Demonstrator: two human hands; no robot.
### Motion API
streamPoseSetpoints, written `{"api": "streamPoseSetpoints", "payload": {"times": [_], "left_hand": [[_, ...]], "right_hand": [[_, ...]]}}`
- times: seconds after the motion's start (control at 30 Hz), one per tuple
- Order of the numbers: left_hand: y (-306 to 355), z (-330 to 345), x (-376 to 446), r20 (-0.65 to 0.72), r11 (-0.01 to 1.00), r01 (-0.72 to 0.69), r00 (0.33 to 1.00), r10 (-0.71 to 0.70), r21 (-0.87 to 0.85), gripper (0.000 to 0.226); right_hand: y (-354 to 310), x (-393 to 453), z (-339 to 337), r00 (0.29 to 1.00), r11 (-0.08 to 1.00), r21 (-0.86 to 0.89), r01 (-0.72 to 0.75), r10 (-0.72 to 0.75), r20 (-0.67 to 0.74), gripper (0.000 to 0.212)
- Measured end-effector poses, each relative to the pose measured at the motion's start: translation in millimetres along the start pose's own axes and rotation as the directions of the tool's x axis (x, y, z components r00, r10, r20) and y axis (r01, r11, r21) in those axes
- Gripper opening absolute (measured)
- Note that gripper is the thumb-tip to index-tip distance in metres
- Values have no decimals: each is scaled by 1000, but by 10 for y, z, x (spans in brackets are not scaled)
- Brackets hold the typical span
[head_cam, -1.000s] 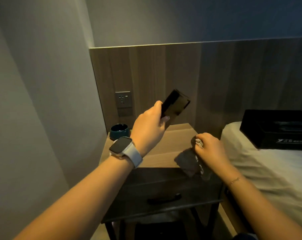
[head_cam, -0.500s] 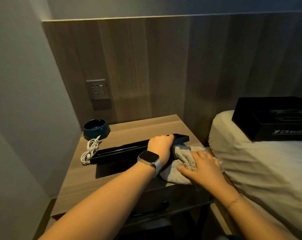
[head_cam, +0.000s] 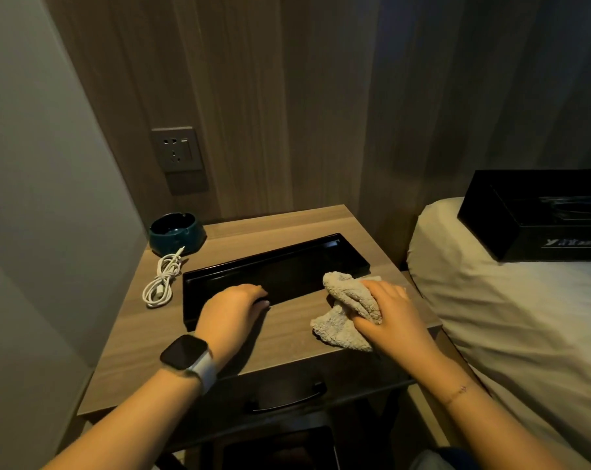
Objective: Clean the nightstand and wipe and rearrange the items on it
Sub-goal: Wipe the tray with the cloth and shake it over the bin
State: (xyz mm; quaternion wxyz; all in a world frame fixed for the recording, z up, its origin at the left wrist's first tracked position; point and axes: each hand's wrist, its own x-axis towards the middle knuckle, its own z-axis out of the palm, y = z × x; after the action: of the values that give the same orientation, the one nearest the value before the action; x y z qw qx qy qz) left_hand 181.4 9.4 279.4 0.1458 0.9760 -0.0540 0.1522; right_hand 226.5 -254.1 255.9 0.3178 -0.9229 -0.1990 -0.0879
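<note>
A long black tray [head_cam: 287, 266] lies flat across the wooden nightstand [head_cam: 145, 351]. My left hand [head_cam: 231, 308], with a watch on its wrist, grips the tray's near rim, fingers curled over the edge. My right hand [head_cam: 392, 317] holds a bunched beige cloth [head_cam: 348, 296] at the tray's right end, where the cloth touches both the tray and the tabletop. A dark teal ashtray [head_cam: 177, 232] stands at the back left corner. Just in front of it lies a coiled white cable [head_cam: 162, 283].
A wall socket [head_cam: 177, 149] sits on the wood panel above the ashtray. The bed [head_cam: 524, 317] with white linen adjoins the nightstand on the right and carries a black box [head_cam: 538, 215]. The drawer's dark handle [head_cam: 287, 398] faces me below the top. A grey wall closes in the left.
The tray went from held up in my left hand to lying flat on the nightstand. My left hand slid along it to the left, and my right hand with the cloth shifted right.
</note>
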Motion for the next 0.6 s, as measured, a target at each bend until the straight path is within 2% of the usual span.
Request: {"api": "streamPoseSetpoints", "payload": {"times": [0.2, 0.37, 0.47, 0.6], "left_hand": [[-49, 199, 468, 17, 1000, -15, 1000, 15, 4, 24], [-58, 406, 1232, 140, 998, 58, 988, -61, 23, 27], [-127, 357, 1356, 194, 994, 102, 975, -105, 30, 42], [-274, 48, 946, 14, 985, 152, 988, -152, -78, 41]], "right_hand": [[45, 61, -46, 999, 984, 175, 32, -37, 26, 57], [21, 203, -47, 997, 991, 114, 63, -68, 42, 47], [-83, 337, 25, 996, 992, 110, 66, -73, 58, 44], [-352, 526, 291, 994, 984, 160, 78, -89, 61, 41]]}}
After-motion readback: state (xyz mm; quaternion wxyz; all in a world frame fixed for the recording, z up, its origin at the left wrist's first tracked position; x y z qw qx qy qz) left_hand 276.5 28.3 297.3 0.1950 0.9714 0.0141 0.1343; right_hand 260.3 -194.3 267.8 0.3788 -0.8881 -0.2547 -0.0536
